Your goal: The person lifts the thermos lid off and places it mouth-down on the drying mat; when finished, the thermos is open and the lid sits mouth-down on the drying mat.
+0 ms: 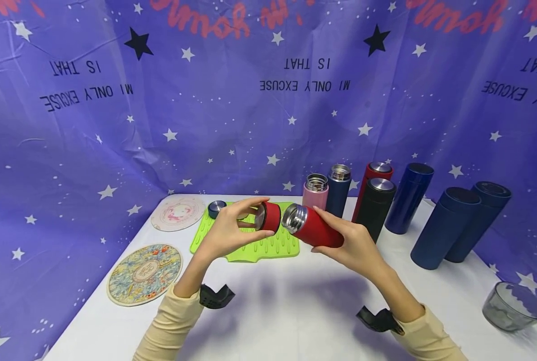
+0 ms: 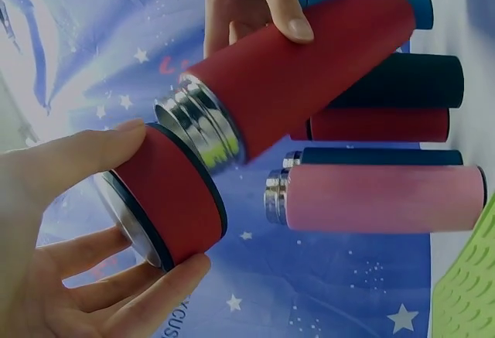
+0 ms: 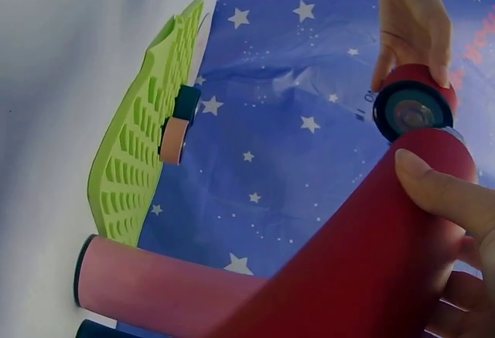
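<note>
My left hand (image 1: 232,225) pinches a red bottle lid (image 1: 272,217) with a black rim and silver top between thumb and fingers. In my right hand (image 1: 355,241) I grip the body of a red thermos bottle (image 1: 318,228), tilted so its bare steel threaded neck (image 2: 203,124) points toward the lid. Lid and neck are very close; in the head view a small gap shows between them. The right wrist view shows the underside of the lid (image 3: 414,114) facing the bottle. Both are held above the table.
A green drying mat (image 1: 246,254) bears a dark blue lid (image 1: 216,208) and a pink lid (image 3: 173,141). Behind stand uncapped pink (image 1: 315,193) and navy bottles (image 1: 338,188). Capped bottles, including a black one (image 1: 376,210), stand right. A glass bowl (image 1: 514,307) and round coasters (image 1: 146,273) flank the table.
</note>
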Available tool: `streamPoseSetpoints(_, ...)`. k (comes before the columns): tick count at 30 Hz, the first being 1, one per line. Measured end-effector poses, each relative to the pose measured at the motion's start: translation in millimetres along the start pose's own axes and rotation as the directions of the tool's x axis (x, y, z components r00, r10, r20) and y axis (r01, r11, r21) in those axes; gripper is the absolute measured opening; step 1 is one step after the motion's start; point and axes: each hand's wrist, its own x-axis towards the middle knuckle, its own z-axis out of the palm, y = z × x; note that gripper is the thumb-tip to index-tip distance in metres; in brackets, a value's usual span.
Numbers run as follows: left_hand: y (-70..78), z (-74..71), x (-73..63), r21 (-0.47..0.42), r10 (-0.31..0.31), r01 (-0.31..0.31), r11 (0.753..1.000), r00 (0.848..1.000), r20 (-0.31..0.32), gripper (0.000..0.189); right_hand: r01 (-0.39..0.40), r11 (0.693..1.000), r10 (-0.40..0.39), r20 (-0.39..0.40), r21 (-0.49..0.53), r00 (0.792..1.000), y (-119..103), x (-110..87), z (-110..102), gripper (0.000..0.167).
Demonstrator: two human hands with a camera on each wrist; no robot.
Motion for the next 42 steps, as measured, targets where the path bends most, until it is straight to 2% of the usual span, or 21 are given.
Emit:
streamPoseSetpoints(7,-14.3,-4.6,3.2,0.055,-0.042,0.043,0.998,0.999,-0.010,0.064,-0.078,0.994,0.077,0.014,0.079,0.997,11,-0.7,4,0.084)
streamPoseSetpoints(13,-34.4,-7.9,13.7,0.066,-0.065,0.065,0.996,0.998,0.002,0.065,-0.164,0.973,0.165,0.012,0.165,0.986,19,-1.9,8,0.080)
streamPoseSetpoints(17,-50.0,-6.8,22.9,0.086,-0.109,0.106,0.991,0.993,0.035,0.065,-0.262,0.930,0.268,0.010,0.256,0.963,23,-6.3,11,0.081)
streamPoseSetpoints(20,-62.2,-5.4,29.2,0.118,-0.133,0.126,0.985,0.990,0.052,0.066,-0.331,0.886,0.343,0.020,0.325,0.939,26,-9.5,13,0.081)
streamPoseSetpoints(26,-85.2,-2.6,41.7,0.187,-0.152,0.138,0.973,0.986,0.066,0.065,-0.413,0.817,0.445,0.015,0.403,0.895,31,-15.3,14,0.080)
streamPoseSetpoints(36,-124.9,6.2,64.8,0.361,-0.158,0.114,0.926,0.983,0.093,0.065,-0.452,0.758,0.513,-0.002,0.470,0.859,40,-19.9,18,0.076)
streamPoseSetpoints(39,-138.0,10.2,71.5,0.380,-0.174,0.127,0.916,0.980,0.091,0.066,-0.464,0.737,0.534,-0.003,0.493,0.845,40,-18.1,22,0.077)
streamPoseSetpoints(42,-151.7,15.1,78.0,0.390,-0.216,0.165,0.906,0.972,0.089,0.066,-0.459,0.707,0.554,-0.018,0.538,0.832,39,-16.2,27,0.077)
